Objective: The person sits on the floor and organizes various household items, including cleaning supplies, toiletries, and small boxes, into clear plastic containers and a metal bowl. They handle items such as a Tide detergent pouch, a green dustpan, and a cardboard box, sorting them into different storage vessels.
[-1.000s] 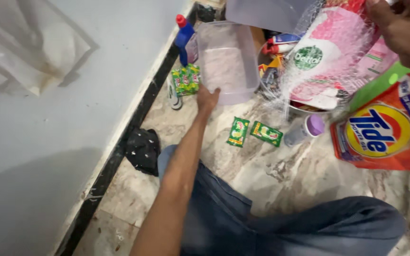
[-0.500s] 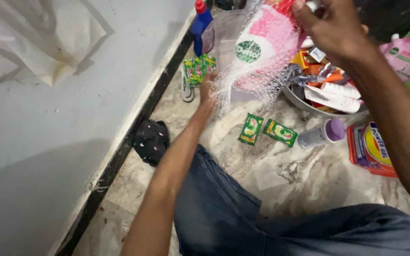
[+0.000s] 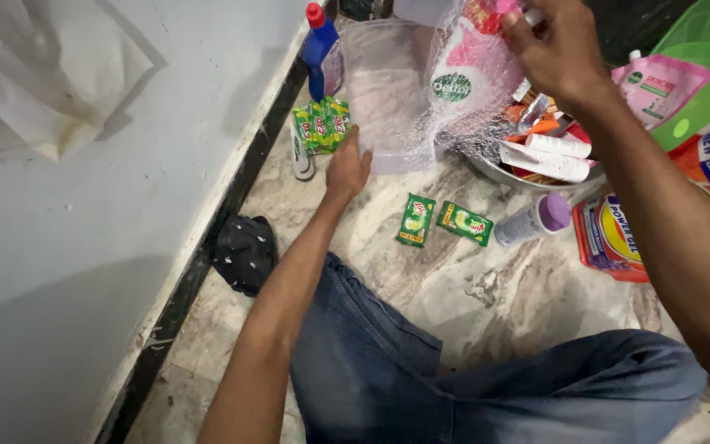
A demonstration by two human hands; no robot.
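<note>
Nearest, the person's jeans [image 3: 388, 370] fill the foreground, knees on a marble floor [image 3: 503, 304]; just beyond lie two green sachets [image 3: 441, 222] and a purple-capped bottle [image 3: 533, 222], loose and apart from either hand; an orange detergent pouch [image 3: 618, 238] sits to the right. The left hand [image 3: 347, 168] grips the near edge of a clear tub [image 3: 388, 94], fingers closed on it, holding it steady on the floor. Farther off, the right hand [image 3: 556, 49] is closed on the top of a net bag [image 3: 470, 82] with a pink pack inside, hanging beside the tub's mouth, not yet in it; the tub looks empty, so the packing seems barely begun; a metal bowl [image 3: 519, 174] of tubes and the loose items remain outside.
</note>
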